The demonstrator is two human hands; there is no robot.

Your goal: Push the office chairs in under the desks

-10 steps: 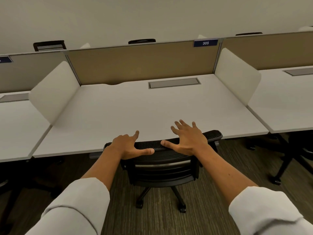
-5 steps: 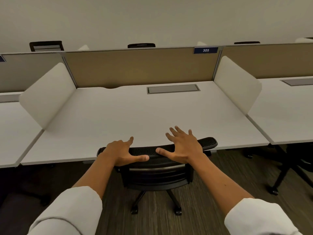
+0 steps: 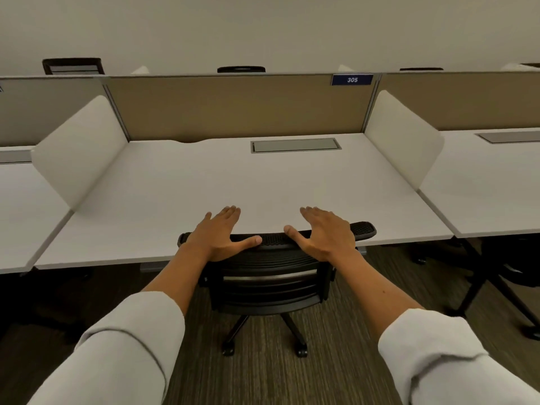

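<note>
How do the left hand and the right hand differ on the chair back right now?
The left hand sits near the left end of the black office chair top rail, while the right hand sits right of centre, leaving the rail's right end bare. The left thumb points right; the right thumb points left. Both lie flat and open, fingers stretched toward the white desk, not gripping.

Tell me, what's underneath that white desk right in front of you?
The black office chair is tucked partly under the desk, its top rail at the front edge beneath both open hands, left and right. Its seat is hidden by the desktop; only shadow shows elsewhere.
</note>
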